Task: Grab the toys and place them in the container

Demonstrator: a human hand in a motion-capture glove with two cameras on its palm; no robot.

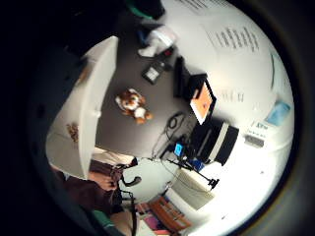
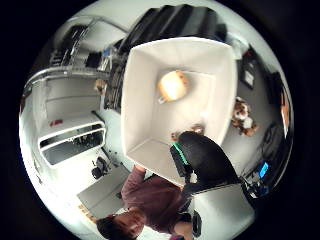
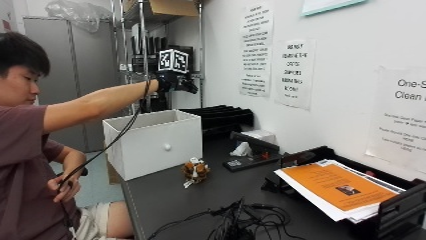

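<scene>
While a brown-and-white plush toy lies on the dark table just beside the white open-topped box container, the black-gloved right hand hovers above it, finger position indiscernible. Inside, a tan toy is visible; smaller items are unclear.

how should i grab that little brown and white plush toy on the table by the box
Take the plush toy around its middle, coming down from above. It lies free on the dark table beside the white box, with nothing over it; the soft body should squeeze easily between fingers.

Matt white container, furry toy
</scene>
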